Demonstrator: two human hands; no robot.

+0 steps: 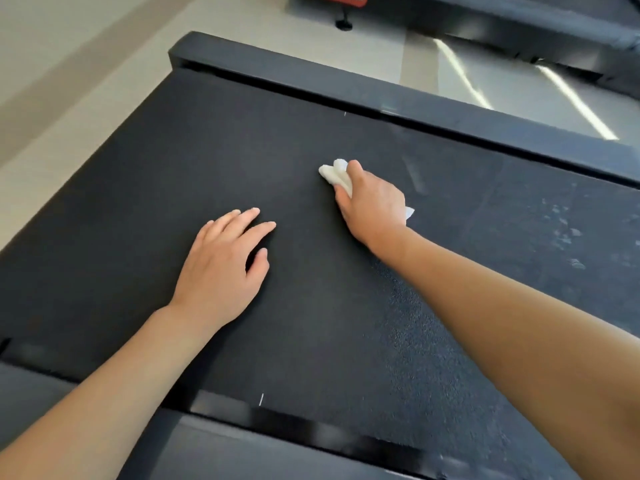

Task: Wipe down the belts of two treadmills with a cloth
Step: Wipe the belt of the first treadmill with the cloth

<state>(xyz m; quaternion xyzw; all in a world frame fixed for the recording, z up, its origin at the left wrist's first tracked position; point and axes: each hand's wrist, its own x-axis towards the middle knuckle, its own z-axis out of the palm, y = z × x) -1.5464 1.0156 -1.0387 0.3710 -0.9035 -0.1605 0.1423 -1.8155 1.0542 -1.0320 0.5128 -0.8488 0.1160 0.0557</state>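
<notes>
The small white crumpled cloth (335, 175) lies on the wide black textured treadmill belt (311, 323), a little beyond the middle of the belt and towards its far side rail. The right hand (372, 202) covers most of it and presses it down; its grip is narrow, fingers curled over the wad, so that only a bunched fold shows ahead of the fingertips and a small corner pokes out by the wrist. The left hand (223, 265) rests flat on the belt near the right one but apart from it, fingers straight and slightly spread, holding nothing.

The belt is matt and finely grained. To the right of the arm it carries pale dusty smudges and blotches (568, 233); the part under and left of the hands looks evenly dark. A dark grey side rail (415, 102) runs along the far edge of the belt, and another dark rail (277, 445) borders the near edge. Beyond the far rail lies a pale grey glossy floor (519, 88) with bright streaks of reflected light. A second dark treadmill (519, 26) stands further off at the top right, and a red-trimmed piece of equipment (341, 0) shows at the top edge, its lettering blurred.
</notes>
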